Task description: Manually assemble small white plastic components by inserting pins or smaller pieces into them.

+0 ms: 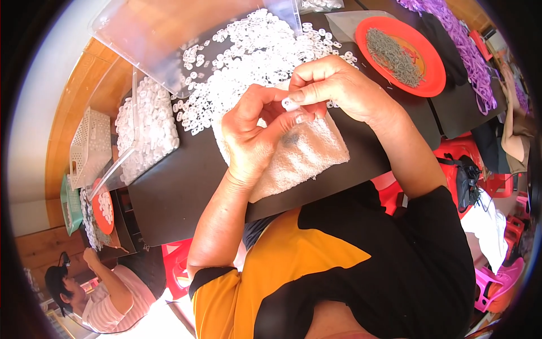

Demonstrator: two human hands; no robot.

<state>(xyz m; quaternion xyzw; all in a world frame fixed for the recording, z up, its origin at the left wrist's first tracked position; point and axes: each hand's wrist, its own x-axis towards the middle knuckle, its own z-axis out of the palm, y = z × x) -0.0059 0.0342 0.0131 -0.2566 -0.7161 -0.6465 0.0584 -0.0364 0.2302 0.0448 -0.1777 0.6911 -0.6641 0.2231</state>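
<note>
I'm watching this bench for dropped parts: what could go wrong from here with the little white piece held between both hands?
The small white piece is pinched only at the fingertips of the left hand and right hand; it could slip onto the white towel and be hard to spot there. The heap of white rings lies close behind the hands, so a dropped piece might get lost among them.

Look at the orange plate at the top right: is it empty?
No, the orange plate holds a heap of small grey metal pieces.
</note>
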